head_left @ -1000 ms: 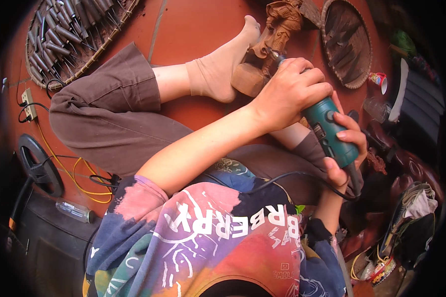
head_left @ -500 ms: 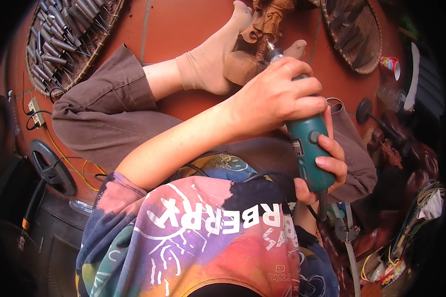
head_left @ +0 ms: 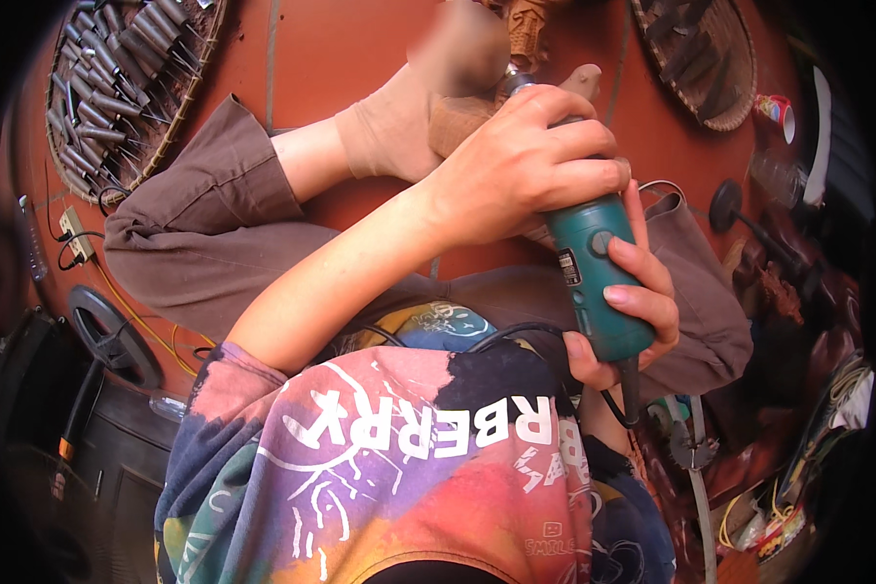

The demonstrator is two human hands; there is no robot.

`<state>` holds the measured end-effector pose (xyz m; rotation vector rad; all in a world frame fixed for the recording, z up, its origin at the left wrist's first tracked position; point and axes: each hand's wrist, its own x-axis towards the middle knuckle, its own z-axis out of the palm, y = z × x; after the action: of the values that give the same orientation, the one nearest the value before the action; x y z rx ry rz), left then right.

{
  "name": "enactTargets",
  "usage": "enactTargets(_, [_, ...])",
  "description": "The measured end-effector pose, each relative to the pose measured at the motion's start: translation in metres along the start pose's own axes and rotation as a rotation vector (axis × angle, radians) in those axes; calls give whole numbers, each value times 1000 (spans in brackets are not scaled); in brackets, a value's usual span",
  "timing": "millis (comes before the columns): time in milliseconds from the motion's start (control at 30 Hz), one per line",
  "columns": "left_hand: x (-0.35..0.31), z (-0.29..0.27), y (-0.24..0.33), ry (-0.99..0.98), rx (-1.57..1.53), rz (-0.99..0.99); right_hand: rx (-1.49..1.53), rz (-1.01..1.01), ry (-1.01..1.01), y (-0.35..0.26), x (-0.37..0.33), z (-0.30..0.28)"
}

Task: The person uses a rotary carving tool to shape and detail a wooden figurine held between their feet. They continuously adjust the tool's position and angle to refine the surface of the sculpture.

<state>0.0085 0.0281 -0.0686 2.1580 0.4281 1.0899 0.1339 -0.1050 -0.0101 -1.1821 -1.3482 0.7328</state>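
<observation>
A green die grinder with a black cord at its rear slants across my lap, its metal collet end pointing up and left. Around its front part wraps my left hand, closed, knuckles upward. My right hand is closed about the rear of the body, fingers along the right side and thumb near the cord end. Just beyond the collet stands a carved wooden figure on a wooden block base, held between my feet. The bit's tip is hard to make out, and part of the carving beside my left foot is blurred.
Round woven baskets of chisels and carving tools lie at the far left and far right. A power strip with a yellow cord sits at left. At right are a red paper cup, a clear plastic container and dark carved wood.
Both hands and the die grinder have shifted slightly left and up in the view. The whole view has also moved a little. The grip stays the same.
</observation>
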Motion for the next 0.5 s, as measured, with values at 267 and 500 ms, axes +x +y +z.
enactTargets(267, [-1,-7,-4,-143,8,38,36,6,71,5,-15,10])
enactTargets(500, [-2,-13,-4,-227,46,91,64,-11,150,6,-21,23])
